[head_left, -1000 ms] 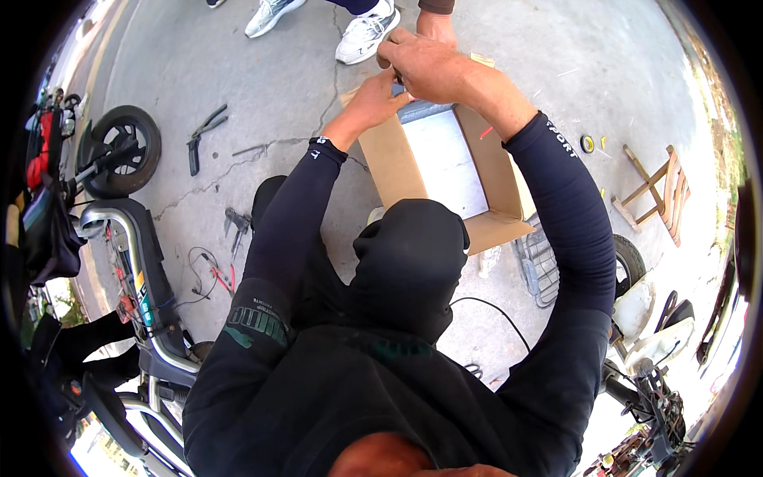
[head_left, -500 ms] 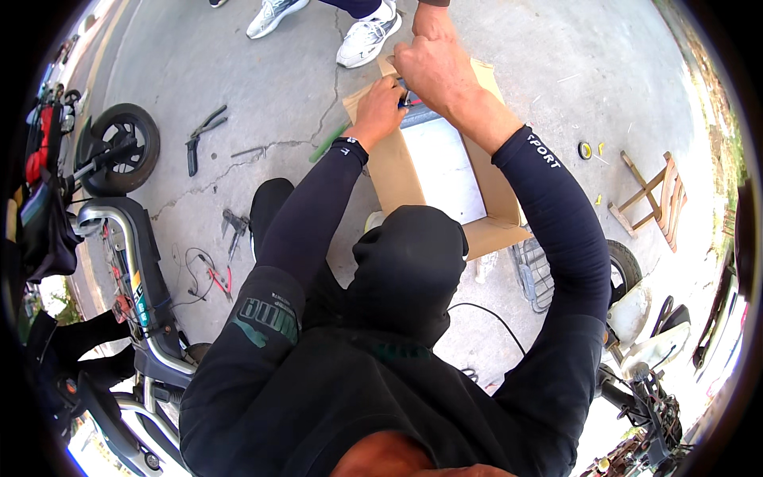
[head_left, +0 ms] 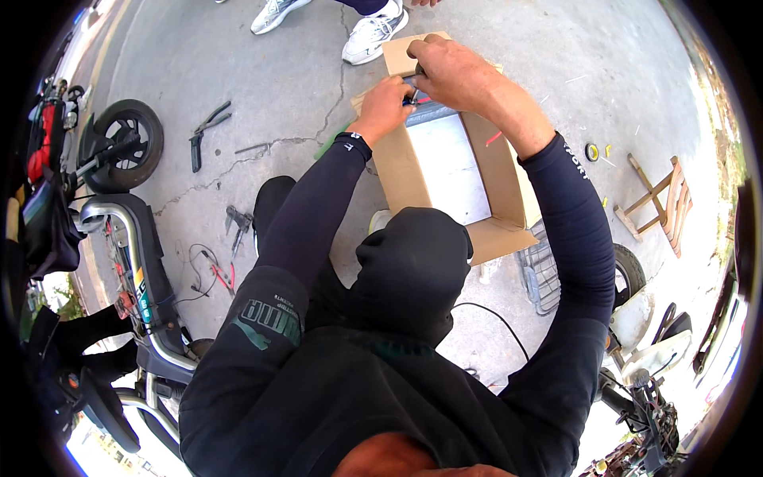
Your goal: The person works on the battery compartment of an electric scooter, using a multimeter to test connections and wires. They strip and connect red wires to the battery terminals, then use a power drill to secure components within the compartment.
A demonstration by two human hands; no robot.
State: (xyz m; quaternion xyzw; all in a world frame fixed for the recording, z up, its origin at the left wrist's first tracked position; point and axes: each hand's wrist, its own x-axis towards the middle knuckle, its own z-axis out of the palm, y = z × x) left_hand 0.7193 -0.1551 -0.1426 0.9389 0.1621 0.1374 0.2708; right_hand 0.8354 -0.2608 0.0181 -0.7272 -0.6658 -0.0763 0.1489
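Note:
In front of me on the ground stands an open cardboard box (head_left: 401,171). A block with a pale, shiny top (head_left: 455,171) and a blue-grey end lies inside it. My left hand (head_left: 385,106) is closed at the box's far left corner, its fingers curled on something small and dark blue. Just to its right, my right hand (head_left: 457,73) bends over the far end, closed with its fingertips on a dark piece that I cannot make out. A short red strip (head_left: 494,138) shows against the box's right wall, below my right wrist.
Another person's shoes (head_left: 373,36) stand beyond the box. Left on the concrete lie dark long-handled pliers (head_left: 204,135), red-handled pliers (head_left: 223,277) and a thin rod (head_left: 253,148). A wheel (head_left: 123,145), a tape roll (head_left: 591,152) and a wooden folding stool (head_left: 660,203) are further out.
The other person's hand has pulled back from beside my right hand to the top edge. My right hand has shifted slightly right, and the box's far flap and the red strip now show.

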